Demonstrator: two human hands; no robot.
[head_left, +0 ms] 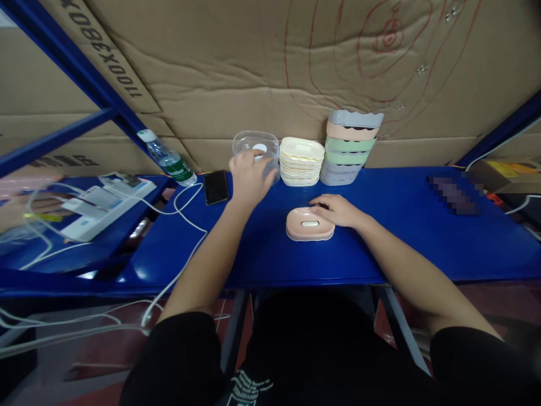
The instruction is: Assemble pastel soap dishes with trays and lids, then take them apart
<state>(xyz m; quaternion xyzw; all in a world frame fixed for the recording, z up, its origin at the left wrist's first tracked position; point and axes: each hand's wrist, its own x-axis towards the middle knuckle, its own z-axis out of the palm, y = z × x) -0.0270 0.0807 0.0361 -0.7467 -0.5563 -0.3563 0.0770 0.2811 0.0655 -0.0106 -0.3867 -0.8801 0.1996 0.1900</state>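
My left hand [251, 173] reaches over a clear plastic tub [253, 138] at the back, fingers apart, one close to a white round spot [260, 149] there. Whether the fingers touch anything inside is hidden. My right hand [338, 211] grips the back right edge of a pink soap box [306, 231], thumb on top and fingers behind. This box lies flat near the table's front and has a white oval piece in its middle. Behind it stand a stack of cream soap dish pieces [301, 163] and a taller stack of grey, pink and green wavy-edged trays [350, 149].
A water bottle [171, 160] and a dark phone [216, 187] are on the blue table [401, 237], left of the tub. White cables run past a power strip [110, 208]. A blurred-out object [454, 194] lies at right. Cardboard [211, 67] walls the back.
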